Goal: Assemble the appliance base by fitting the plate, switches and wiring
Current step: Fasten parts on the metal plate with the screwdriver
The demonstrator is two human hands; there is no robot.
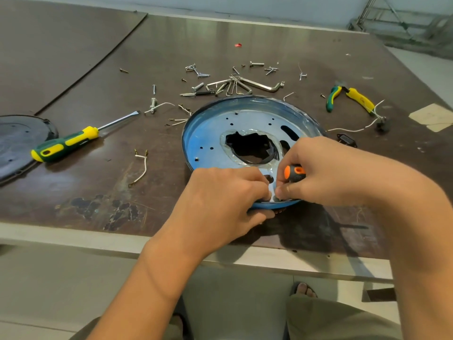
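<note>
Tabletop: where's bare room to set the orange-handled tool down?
Free: near edge between the short white wire and left hand; far-left stretch beyond the yellow-green screwdriver. Crowded: hex keys and screws behind the blue plate, pliers and wiring to its right.

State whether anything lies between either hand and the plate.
Nothing visible does. The left hand grips the plate at its near rim; the right hand holds an orange screwdriver at the same rim. Fingers hide its tip.
</note>
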